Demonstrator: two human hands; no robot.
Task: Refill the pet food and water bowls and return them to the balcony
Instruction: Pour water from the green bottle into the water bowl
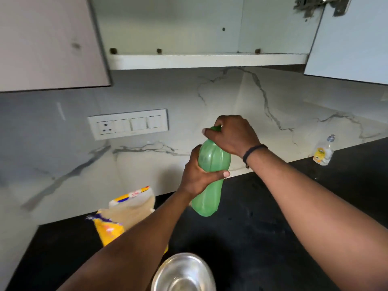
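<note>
While left hand grips green bottle midway, right hand over cap

**Camera Arrangement: Single Head-Mounted View**

Only one view is provided, so no overlap between views is given. The scene is seen from head height, forward and steeply down onto the black desk, at close range. Both forearms are seen entering from the lower edge. The marble wall is faced directly; the open cabinet above is caught along the upper edge. Straight lines are bowed by the wide-angle lens toward the borders.
</note>
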